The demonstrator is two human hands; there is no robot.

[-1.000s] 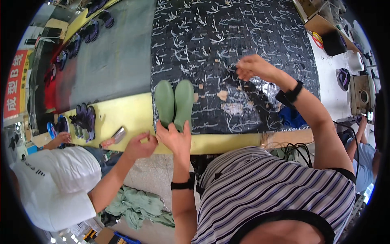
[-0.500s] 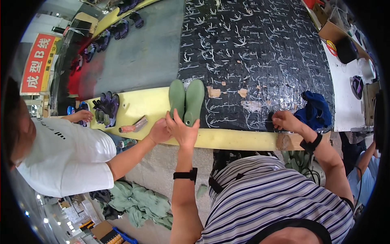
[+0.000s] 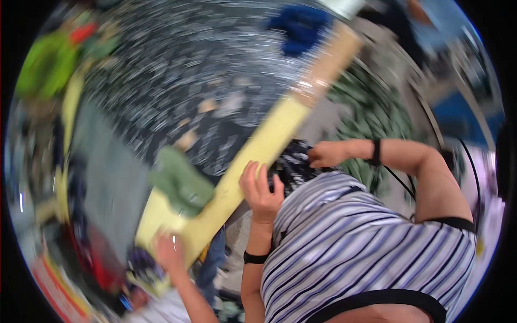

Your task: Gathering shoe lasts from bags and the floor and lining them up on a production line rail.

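A pair of green foot-shaped pieces, like insoles [image 3: 180,183], lies on the table, blurred by motion. My left hand [image 3: 262,188] is raised beside the yellow table edge [image 3: 269,132], its fingers apart and holding nothing; it does not touch the green pair. Close to my waist, my right hand [image 3: 326,154] has its fingers curled together beside a black-and-white patterned cloth [image 3: 293,164]. Whatever lies within those fingers is hidden. A co-worker's hand [image 3: 171,250] is over the yellow strip, near the green pair.
Dark shoes [image 3: 142,261] sit by the co-worker. A blue cloth [image 3: 302,27] lies at the far end of the dark, scribbled tabletop [image 3: 161,59]. Many green pieces [image 3: 371,102] are heaped below the table to my right. A black cable [image 3: 401,180] runs near my right arm.
The view has swung to the right. My left hand has come off the green pair. My right hand has drawn back from the tabletop to my waist.
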